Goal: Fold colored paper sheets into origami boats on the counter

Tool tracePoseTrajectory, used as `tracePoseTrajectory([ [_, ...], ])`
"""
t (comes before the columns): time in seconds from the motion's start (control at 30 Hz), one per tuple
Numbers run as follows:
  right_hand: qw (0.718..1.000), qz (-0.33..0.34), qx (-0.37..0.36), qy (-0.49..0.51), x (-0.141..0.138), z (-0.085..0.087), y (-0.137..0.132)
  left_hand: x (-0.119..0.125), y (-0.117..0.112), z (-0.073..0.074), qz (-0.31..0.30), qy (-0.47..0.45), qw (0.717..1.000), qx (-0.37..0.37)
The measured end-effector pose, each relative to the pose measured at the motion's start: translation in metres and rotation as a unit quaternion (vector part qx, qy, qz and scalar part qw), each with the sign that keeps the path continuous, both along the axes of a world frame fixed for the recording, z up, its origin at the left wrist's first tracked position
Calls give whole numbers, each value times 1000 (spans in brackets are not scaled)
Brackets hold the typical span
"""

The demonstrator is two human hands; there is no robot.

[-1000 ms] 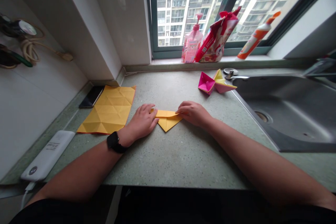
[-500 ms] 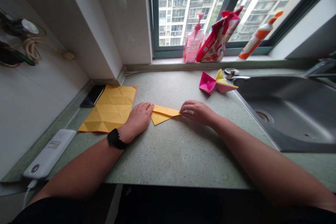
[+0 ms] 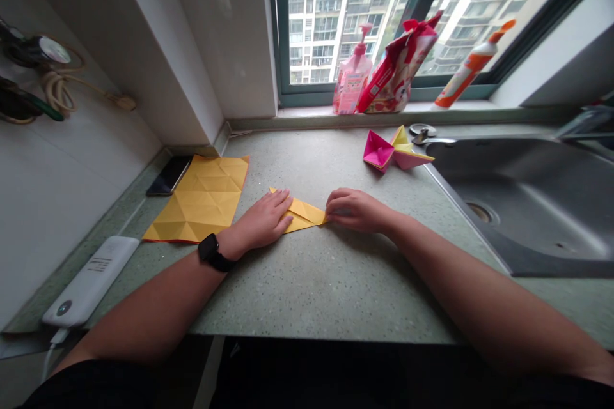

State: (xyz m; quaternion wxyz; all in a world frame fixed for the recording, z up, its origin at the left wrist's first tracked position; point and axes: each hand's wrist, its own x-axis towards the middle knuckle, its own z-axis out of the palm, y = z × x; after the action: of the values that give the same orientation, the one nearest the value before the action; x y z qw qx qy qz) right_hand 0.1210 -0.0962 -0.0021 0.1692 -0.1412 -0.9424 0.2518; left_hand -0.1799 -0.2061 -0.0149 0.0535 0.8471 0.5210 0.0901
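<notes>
A folded piece of yellow origami paper (image 3: 306, 212) lies on the counter between my hands. My left hand (image 3: 263, 220) rests flat over its left part, fingers stretched out, hiding much of that end. At the paper's right tip, my right hand (image 3: 357, 209) pinches the point between thumb and fingers. Left of my left hand spreads a larger creased yellow sheet (image 3: 204, 198) with a red-orange underside. Beyond my right hand stand folded paper shapes, one magenta (image 3: 378, 151) and one pink and yellow (image 3: 407, 154).
A metal sink (image 3: 522, 211) is set into the counter (image 3: 307, 294) on the right. A phone (image 3: 169, 176) and a white power bank (image 3: 91, 281) with a cable lie at left. On the windowsill stand a pink pump bottle (image 3: 352, 80), a red bag (image 3: 400, 70) and an orange-white bottle (image 3: 472, 70).
My left hand has slid right and flattened further over the paper. The paper's right tip has moved slightly nearer to me, bent in my right hand's pinch.
</notes>
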Motion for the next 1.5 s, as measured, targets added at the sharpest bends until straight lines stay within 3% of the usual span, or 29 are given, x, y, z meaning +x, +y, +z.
tracePoseTrajectory([
  [0.4,992,23,-123,-32,0,10,-2,3,-4,0,3,29,999,-22],
  [0.67,994,21,-91,-51,-2,11,-6,7,-4,-1,-37,7,999,-16],
  [0.9,996,-16,-76,-31,-7,5,-8,12,-4,7,-139,-95,986,9],
  [1.1,996,-45,-70,-23,-12,0,-9,18,-5,10,-211,-130,969,0],
  [1.5,994,-90,-56,-18,-17,-5,-10,23,-9,9,-203,-142,969,0],
])
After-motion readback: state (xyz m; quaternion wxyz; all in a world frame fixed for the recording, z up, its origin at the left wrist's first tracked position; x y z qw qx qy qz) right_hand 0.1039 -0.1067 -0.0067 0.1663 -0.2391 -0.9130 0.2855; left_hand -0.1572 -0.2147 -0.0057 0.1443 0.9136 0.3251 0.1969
